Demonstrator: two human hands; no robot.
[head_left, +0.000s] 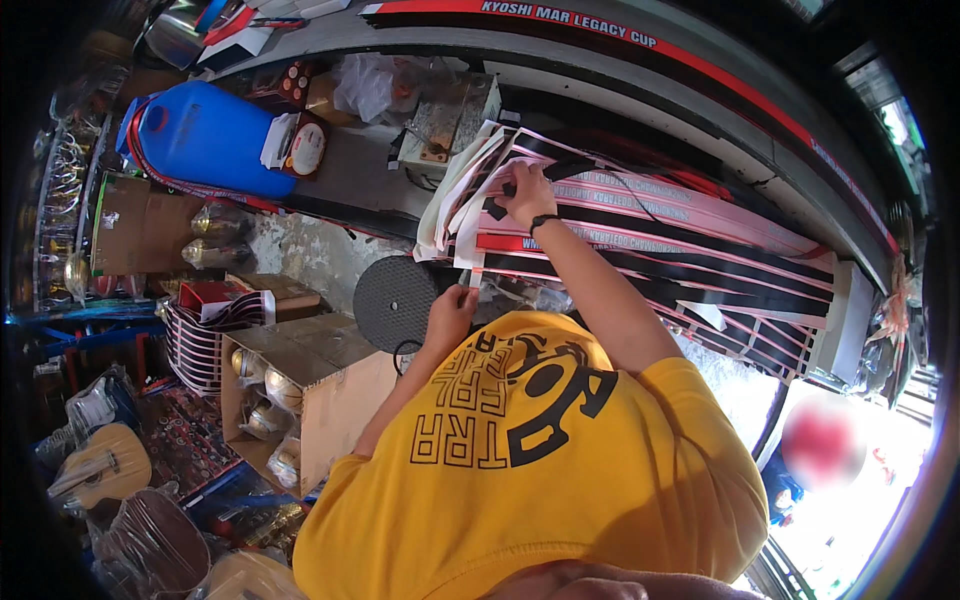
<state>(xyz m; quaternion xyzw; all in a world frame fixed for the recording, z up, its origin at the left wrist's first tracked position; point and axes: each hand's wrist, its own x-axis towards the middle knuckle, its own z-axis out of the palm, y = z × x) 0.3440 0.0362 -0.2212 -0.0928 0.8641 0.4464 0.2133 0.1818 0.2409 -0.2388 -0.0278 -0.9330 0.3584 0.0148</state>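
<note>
A stack of long printed sheets (pixel 700 225), striped pink, black and red, lies along the bench ahead, with loose white ends (pixel 455 195) curling up at its left. My right hand (pixel 527 192) rests over those ends, its fingers closed around a small black object (pixel 495 209) whose kind I cannot make out. Lower and to the left, my left hand (pixel 453 308) is closed in a pinch just below the stack's left edge. Its fingertips grip the end of a narrow printed strip (pixel 474 279), mostly hidden by the fingers.
Left of the hands is a round black disc (pixel 395 303). A blue plastic container (pixel 205 137) and a metal box (pixel 450 118) stand farther back. An open cardboard box (pixel 345 395) holds wrapped gold trophy parts. A red-and-black banner (pixel 600 38) runs along the far ledge.
</note>
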